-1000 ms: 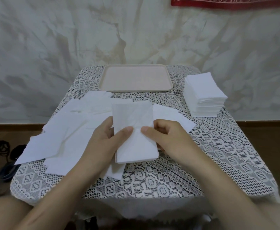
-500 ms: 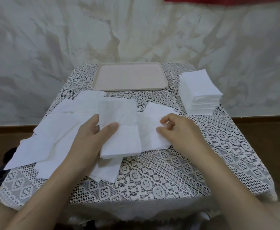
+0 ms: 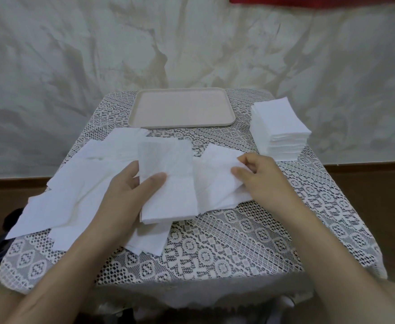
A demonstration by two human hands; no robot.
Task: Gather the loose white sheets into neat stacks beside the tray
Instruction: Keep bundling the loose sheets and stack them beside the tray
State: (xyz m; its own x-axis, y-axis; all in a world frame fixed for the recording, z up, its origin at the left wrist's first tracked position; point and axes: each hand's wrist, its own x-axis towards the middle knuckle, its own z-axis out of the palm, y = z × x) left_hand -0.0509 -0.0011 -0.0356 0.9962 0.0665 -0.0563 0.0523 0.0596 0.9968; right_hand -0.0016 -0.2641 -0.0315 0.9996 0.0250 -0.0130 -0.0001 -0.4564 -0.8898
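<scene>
The bundle [image 3: 168, 183] in your left hand [image 3: 124, 195] is thin, matt white paper, tissue-soft and faintly creased. The sheet [image 3: 215, 178] your right hand [image 3: 264, 181] pinches has the same dull, wrinkled surface, and so do the loose sheets [image 3: 74, 195] beside it. The tall stack [image 3: 280, 127] shows soft, feathery layered edges. Your tray [image 3: 182, 107] looks like smooth, matt, pale pink plastic. Under everything lies an openwork lace cloth [image 3: 238, 242], rough-textured. The wall [image 3: 74, 66] looks marbled and dull.

Loose white sheets [image 3: 79, 195] mid-left; neat stack [image 3: 280, 122] right of tray [image 3: 182, 106]
</scene>
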